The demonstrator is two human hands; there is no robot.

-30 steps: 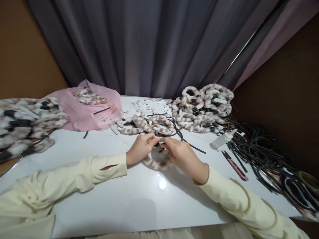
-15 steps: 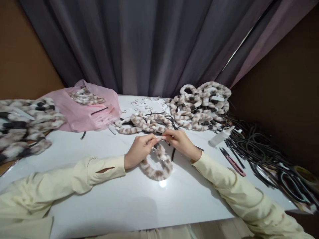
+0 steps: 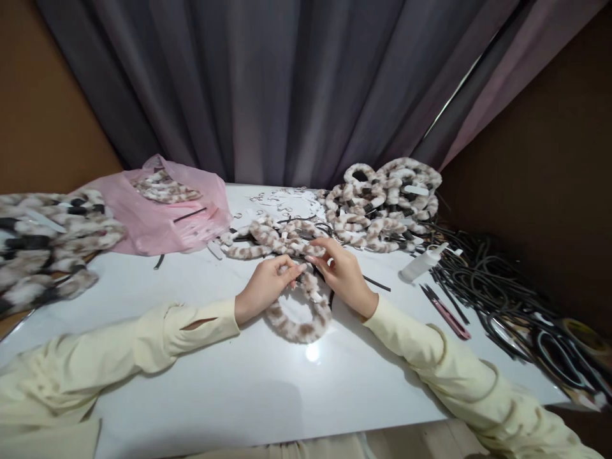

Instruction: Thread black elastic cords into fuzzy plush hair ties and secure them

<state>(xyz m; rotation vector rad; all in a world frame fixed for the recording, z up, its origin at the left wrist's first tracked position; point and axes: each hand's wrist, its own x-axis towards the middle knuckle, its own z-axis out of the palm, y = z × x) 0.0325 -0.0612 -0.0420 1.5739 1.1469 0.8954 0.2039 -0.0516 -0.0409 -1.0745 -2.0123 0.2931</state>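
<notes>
A fluffy white and brown ring (image 3: 302,329) lies on the white table below both hands. My left hand (image 3: 273,284) pinches the ring's upper end between thumb and fingers. Close beside it, my right hand (image 3: 342,274) has its index finger raised and curved above the thumb; its fingertips are near the top of the ring, and whether they hold anything is too small to tell. Just behind the hands lies a loose heap of similar fluffy strips (image 3: 268,237) with black cords among them.
Fluffy rings are piled at the back right (image 3: 382,204) and far left (image 3: 71,242). A pink bag (image 3: 201,220) stands back left. To the right are a white bottle (image 3: 421,264), pink-handled snips (image 3: 447,312) and tangled black cords (image 3: 497,280). Small metal rings (image 3: 282,204) lie at the back.
My right hand has moved slightly apart from my left, and its index finger has lifted and spread from the thumb. My left hand has shifted slightly left, still pinching.
</notes>
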